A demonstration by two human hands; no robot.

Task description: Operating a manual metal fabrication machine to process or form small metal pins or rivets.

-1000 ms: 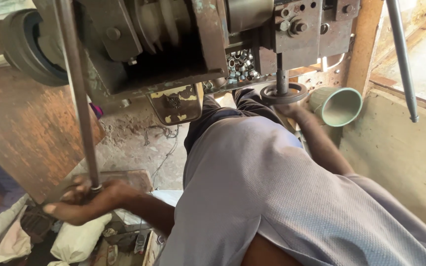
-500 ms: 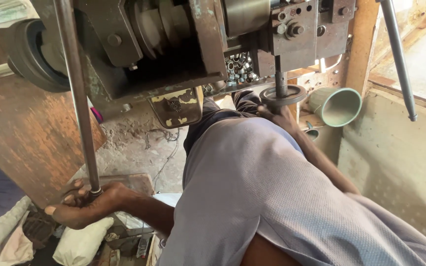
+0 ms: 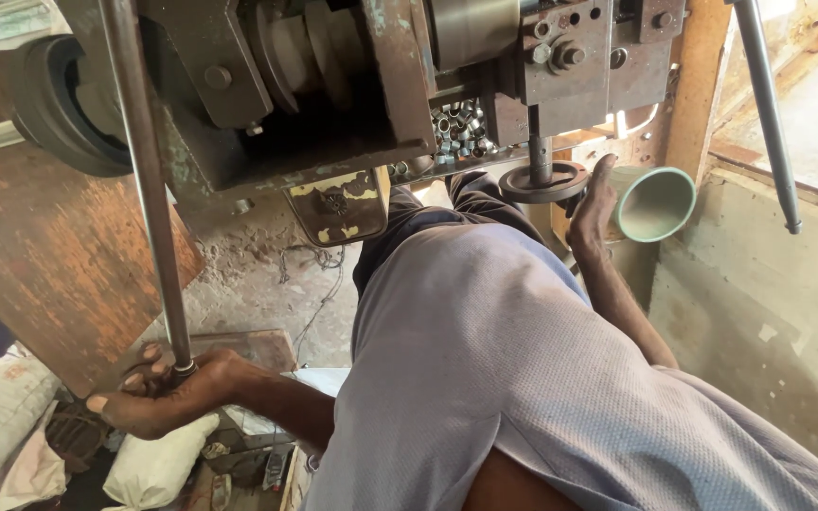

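Gripping the lower end of a long steel lever rod [image 3: 149, 189], left hand [image 3: 168, 390] closed round it just below a small collar, fingers wrapped, thumb side toward the floor. Grip firm and narrow on the rod; rod running up past the left edge of the press body [image 3: 333, 95] and out of the top of view.

Right hand [image 3: 594, 203] open, fingers extended upward, palm against the right side of the round die plate [image 3: 542, 182] under the vertical ram [image 3: 540, 147]. Nothing seen pinched in it; whether a small piece sits under the palm cannot be told. Pale green funnel-shaped chute [image 3: 653, 202] just beside that hand, toward the right edge of the machine. Heap of small metal rings [image 3: 456, 132] lying in the tray behind the ram, near the machine's front edge.

Progress, judged only: ram raised clear of the die plate, lever low in the hand, many rings in the tray; share worked against share left cannot be told.

Against the earlier frames: left hand in the same hold on the rod, slightly lower and nearer the bottom left corner of view. Right hand previously low and curled at the die plate, now lifted with fingers straight beside it. View shifted a little rightward, more of the rusty panel [image 3: 49, 255] showing. Second rod [image 3: 764, 114] at the right unchanged.
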